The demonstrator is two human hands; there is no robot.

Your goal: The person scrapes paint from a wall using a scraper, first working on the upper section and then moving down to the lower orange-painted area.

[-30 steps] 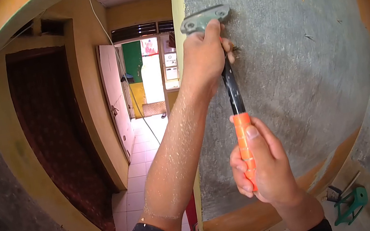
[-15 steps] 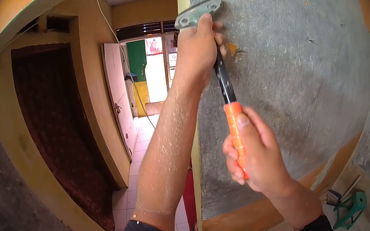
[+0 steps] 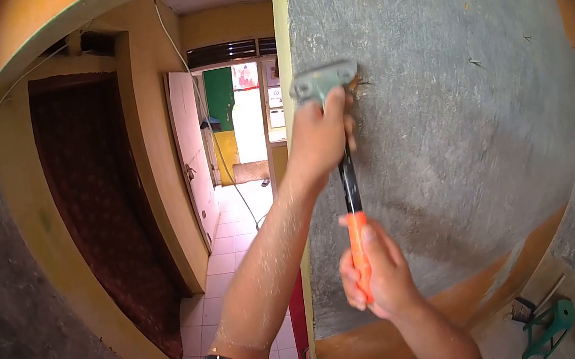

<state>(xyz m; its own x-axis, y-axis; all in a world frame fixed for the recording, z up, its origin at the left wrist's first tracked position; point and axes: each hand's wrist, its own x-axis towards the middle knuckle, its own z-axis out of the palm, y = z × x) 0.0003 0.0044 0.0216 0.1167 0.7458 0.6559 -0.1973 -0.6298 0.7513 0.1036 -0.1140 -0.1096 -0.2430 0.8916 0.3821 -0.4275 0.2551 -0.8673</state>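
A long-handled scraper (image 3: 350, 187) is held in both hands against the wall, with its wide grey-green head at the top. My left hand (image 3: 321, 139) is closed around the upper shaft just below the head, thumb pressed up toward it. Lower down, my right hand (image 3: 380, 267) wraps the orange grip. The blade lies at or very near the grey scraped wall (image 3: 440, 129), beside its left edge; exact contact is blurred. Pale flecks cover my left forearm.
To the left, a doorway opens onto a tiled passage (image 3: 228, 255) with a dark door (image 3: 105, 212) and a pinkish open door (image 3: 194, 150). A green stool (image 3: 552, 325) stands at lower right. Orange paint (image 3: 432, 300) borders the wall's bottom.
The scraper and both my hands have moved down along the wall. The blade now reaches the small orange patch that was below it before.
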